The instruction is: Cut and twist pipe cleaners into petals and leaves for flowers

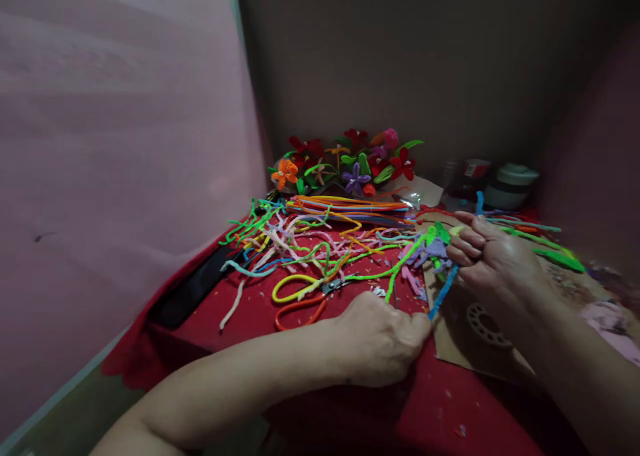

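Note:
A blue pipe cleaner (pixel 443 295) runs slantwise between my two hands. Its lower end is pinched in my left hand (pixel 383 341), which is closed in a fist near the table's front edge. My right hand (pixel 493 256) has its fingers curled around the upper part, and a short blue tip sticks up above them. Scissors (pixel 330 287) with one yellow and one red handle loop lie just left of my left hand. Beside my right fingers is a pile of purple, green and pink fuzzy pieces (pixel 434 248).
Loose pipe cleaners (pixel 300 239) in many colours cover the red tablecloth (pixel 445 409). Behind them lie a bundle of straight ones (pixel 350 206) and several fuzzy flowers (pixel 356 176). Cardboard (pixel 453 339) with a ring-shaped piece (pixel 487 324) sits under my right arm. A dark phone-like slab (pixel 193 296) lies left.

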A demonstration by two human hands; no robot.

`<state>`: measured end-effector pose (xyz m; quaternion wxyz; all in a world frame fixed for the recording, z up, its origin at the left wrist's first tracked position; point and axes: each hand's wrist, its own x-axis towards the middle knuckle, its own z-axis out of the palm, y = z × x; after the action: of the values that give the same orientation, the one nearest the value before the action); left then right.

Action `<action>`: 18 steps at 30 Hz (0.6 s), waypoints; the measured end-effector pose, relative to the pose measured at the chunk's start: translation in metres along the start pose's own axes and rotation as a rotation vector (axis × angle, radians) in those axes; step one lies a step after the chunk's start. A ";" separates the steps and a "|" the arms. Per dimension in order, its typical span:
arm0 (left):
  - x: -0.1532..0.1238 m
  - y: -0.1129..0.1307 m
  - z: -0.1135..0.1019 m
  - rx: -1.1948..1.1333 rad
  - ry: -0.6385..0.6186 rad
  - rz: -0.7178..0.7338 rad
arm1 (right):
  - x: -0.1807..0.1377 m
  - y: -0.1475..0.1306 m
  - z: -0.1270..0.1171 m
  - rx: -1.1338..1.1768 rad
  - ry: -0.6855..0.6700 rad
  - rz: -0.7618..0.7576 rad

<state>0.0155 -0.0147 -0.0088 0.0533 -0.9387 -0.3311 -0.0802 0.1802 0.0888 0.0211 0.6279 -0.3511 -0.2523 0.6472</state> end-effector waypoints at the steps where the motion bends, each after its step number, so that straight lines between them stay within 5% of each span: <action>1: 0.000 0.000 -0.001 0.000 -0.001 0.006 | 0.000 -0.003 0.000 0.011 -0.008 -0.017; 8: -0.003 -0.002 -0.010 -0.045 -0.010 0.042 | 0.003 -0.004 0.000 0.094 0.043 -0.096; 11: -0.007 -0.016 -0.028 -0.172 -0.043 -0.009 | 0.003 0.016 0.003 0.113 0.001 0.010; 14: -0.011 -0.038 -0.048 -0.246 0.114 -0.167 | 0.000 0.026 0.004 0.130 -0.054 0.092; 18: -0.016 -0.060 -0.061 -0.200 0.351 -0.430 | 0.002 0.008 0.002 0.151 -0.056 -0.083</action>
<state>-0.0416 0.0130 0.0511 -0.0013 -0.8194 -0.4984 -0.2831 0.1733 0.0900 0.0160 0.6717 -0.2735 -0.2346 0.6473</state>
